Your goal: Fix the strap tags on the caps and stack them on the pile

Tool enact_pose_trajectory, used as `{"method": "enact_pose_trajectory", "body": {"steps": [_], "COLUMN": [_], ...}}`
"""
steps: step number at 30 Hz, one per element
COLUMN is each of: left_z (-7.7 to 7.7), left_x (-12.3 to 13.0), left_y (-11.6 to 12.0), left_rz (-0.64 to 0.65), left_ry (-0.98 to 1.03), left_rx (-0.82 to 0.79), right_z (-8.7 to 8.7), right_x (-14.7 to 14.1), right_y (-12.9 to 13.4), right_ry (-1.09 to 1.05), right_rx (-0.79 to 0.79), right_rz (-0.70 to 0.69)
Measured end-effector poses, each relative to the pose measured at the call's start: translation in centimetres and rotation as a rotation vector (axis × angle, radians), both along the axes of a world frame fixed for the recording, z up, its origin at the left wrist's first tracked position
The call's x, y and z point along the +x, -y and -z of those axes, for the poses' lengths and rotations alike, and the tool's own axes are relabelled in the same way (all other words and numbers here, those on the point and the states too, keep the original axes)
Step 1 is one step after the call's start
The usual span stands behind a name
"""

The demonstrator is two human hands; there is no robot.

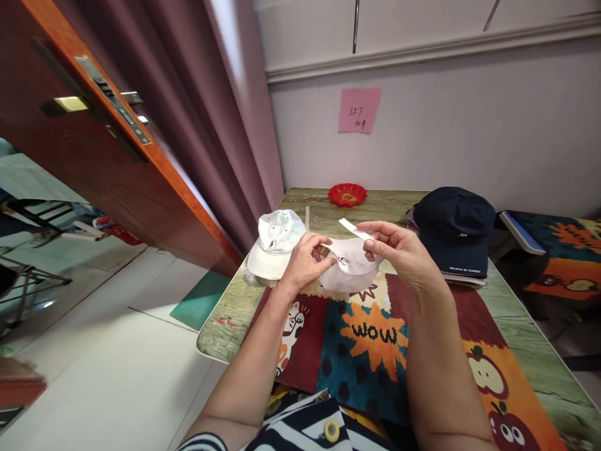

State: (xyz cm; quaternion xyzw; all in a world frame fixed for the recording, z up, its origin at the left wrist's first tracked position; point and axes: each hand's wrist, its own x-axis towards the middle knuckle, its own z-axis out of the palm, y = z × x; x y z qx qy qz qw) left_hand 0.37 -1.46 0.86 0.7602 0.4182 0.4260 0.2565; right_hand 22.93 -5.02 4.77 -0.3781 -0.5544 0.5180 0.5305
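Note:
Between my hands a pale pinkish-white cap (350, 282) is held above the table, its hollow inside facing me. My left hand (307, 257) pinches the cap's left edge beside a small brass-coloured buckle (325, 251). With thumb and fingers my right hand (392, 247) grips a white strap (352, 228), whose free end points up and left. To the left of my left hand lies a white baseball cap (277, 241) with a small dark emblem. Where the strap joins the held cap is hidden by my right fingers.
A dark navy cap (453, 225) sits on a stack at the table's right. A red scalloped dish (347, 195) stands at the back, below a pink note (359, 111) on the wall. A colourful mat (366, 376) covers the front. An open wooden door (154, 194) is at left.

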Motion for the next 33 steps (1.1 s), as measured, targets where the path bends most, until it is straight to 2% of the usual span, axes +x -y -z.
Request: {"method": "enact_pose_trajectory", "body": {"steps": [4, 8, 15, 20, 24, 28, 33], "left_z": [0.8, 1.2, 1.5, 0.9, 0.6, 0.5, 0.5], "left_x": [0.7, 1.1, 1.5, 1.9, 1.9, 1.8, 1.7], "left_y": [-0.1, 0.0, -0.2, -0.4, -0.1, 0.1, 0.2], "left_rz": [-0.055, -0.070, -0.076, -0.076, -0.052, -0.059, -0.096], "left_ry": [0.106, 0.080, 0.046, 0.003, 0.030, 0.023, 0.011], "left_rx": [-0.038, 0.015, 0.247, 0.377, 0.335, 0.285, 0.227], "right_z": [0.1, 0.3, 1.6, 2.2, 1.8, 1.3, 1.4], "right_x": [0.0, -0.1, -0.7, -1.0, -1.0, -1.0, -1.4], "right_y": [-0.1, -0.5, -1.5, -1.8, -1.6, -1.5, -1.4], "right_ry": [-0.056, -0.044, 0.229, 0.469, 0.542, 0.615, 0.588], "right_rx": [-0.029, -0.032, -0.027, 0.018, 0.052, 0.004, -0.016], "right_rz": [0.049, 0.091, 0.181, 0.226, 0.307, 0.351, 0.248]}}
